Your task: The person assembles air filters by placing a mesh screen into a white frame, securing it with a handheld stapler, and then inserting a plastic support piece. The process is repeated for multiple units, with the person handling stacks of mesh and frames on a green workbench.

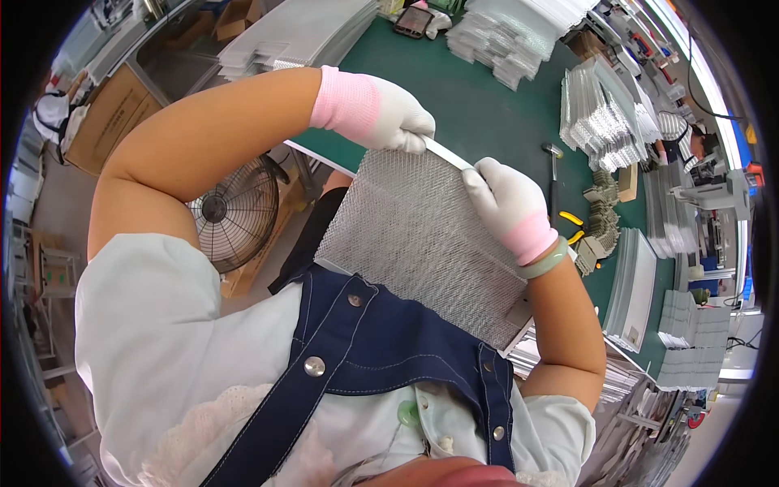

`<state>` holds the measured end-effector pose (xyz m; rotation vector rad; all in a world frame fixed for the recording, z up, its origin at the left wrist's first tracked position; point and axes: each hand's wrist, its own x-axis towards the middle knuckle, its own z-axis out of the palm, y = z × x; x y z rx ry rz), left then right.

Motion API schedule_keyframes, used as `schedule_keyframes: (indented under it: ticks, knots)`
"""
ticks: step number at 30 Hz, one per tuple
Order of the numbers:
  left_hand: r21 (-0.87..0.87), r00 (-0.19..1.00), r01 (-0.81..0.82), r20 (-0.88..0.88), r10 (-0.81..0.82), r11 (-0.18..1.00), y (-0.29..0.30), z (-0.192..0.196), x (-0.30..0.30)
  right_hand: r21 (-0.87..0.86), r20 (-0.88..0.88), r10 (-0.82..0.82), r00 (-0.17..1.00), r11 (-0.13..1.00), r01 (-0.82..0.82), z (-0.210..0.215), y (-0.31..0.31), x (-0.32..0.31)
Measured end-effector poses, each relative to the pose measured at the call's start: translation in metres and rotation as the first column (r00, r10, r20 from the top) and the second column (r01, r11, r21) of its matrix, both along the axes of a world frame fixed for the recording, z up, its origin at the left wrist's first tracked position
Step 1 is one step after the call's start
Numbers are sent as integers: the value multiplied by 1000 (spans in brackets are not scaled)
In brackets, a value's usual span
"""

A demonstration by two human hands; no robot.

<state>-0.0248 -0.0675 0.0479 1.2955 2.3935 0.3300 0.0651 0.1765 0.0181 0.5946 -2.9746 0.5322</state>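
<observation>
A silver mesh panel [422, 235] leans between my body and the green table, tilted, with its lower edge against my apron. Along its upper edge runs a narrow whitish strip [447, 152]. My left hand [393, 114], in a white glove with a pink cuff, is closed on one end of this strip at the panel's upper corner. My right hand [505, 199], gloved the same way, pinches the strip's other end with thumb and fingers. Whether the strip is fixed to the mesh cannot be made out. The left fingertips are partly hidden.
On the green table [479, 105] lie a hammer [554, 174], yellow-handled pliers [573, 227] and grey brackets [602, 213]. Stacks of silver mesh sheets [596, 114] and pale panels [292, 36] stand around. A black fan [235, 213] is at left; another person [680, 134] works far right.
</observation>
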Motion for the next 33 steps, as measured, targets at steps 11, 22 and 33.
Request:
schedule_keyframes:
  ticks: [11,22,33]
  knots:
    - [430,694,80,-671,260,899,-12,-9,31,-117,100,-157,982,979,169,-11,32,0]
    - [660,728,-678,664,172,324,54,-40,87,-519,-242,-527,814,780,350,36,98,18]
    - [722,931,-302,365,28,622,71,-87,-41,-856,375,-125,919,335,395,-81,115,-6]
